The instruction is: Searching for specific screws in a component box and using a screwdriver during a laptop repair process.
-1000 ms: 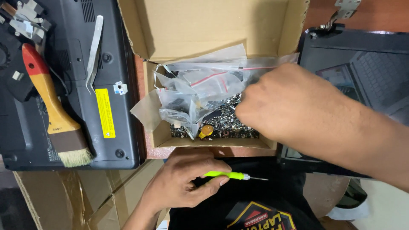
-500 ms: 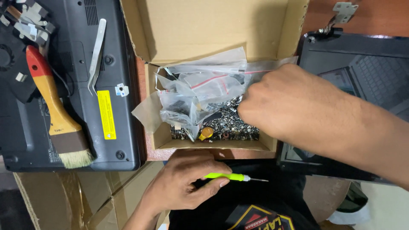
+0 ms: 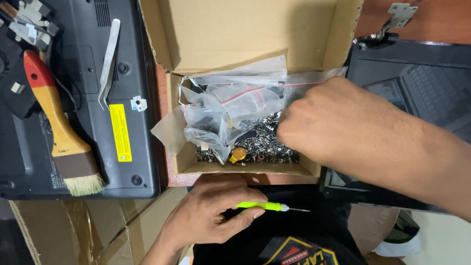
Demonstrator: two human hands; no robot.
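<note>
Reaching with the right hand into the open cardboard box, knuckles up, fingertips buried among the heap of small metal screws at the box floor; whether that grip has closed on a screw cannot be told, fingers hidden under the hand. Resting just below the box's near wall, the left hand, its grip closed around a green-handled screwdriver, thin tip pointing right and clear of everything. Crowding the screws from the left, a bunch of clear plastic bags, some with red zip strips, touching the right hand's fingers. Lying well apart on an upturned dark laptop to the left: metal tweezers and a red-and-wood brush. Flanking the box on the right, a second open laptop. Likely trouble, judged from this: snagging a bag on withdrawal and flicking screws out over the low near wall, or losing a tiny screw pinched blind under the hand; also nudging the box against the screwdriver hand.
</note>
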